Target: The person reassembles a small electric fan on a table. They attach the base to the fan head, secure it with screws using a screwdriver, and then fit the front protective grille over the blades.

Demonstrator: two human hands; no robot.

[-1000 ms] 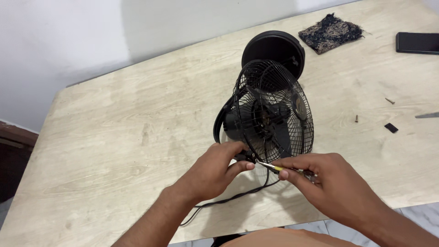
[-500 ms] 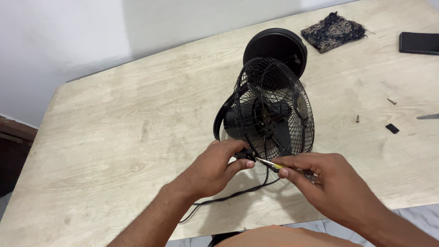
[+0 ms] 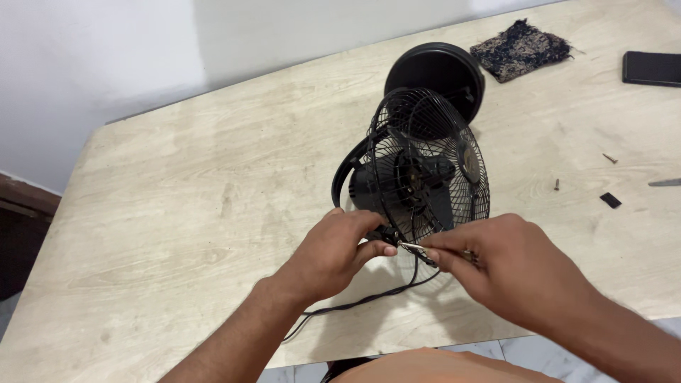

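left hand pinches the near lower rim of the black desk fan lying on the desk. right hand grip clenched on a thin screwdriver, tip at the rim.

Bright even light, soft shadows, sharp focus

screwdriver handle hidden inside right hand, phone cut by edge — tiny screws indistinct

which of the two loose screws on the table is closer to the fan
The screw lying nearer the table's front edge, just left of the small black piece, is closer to the fan. The other screw lies farther right, toward the phone.
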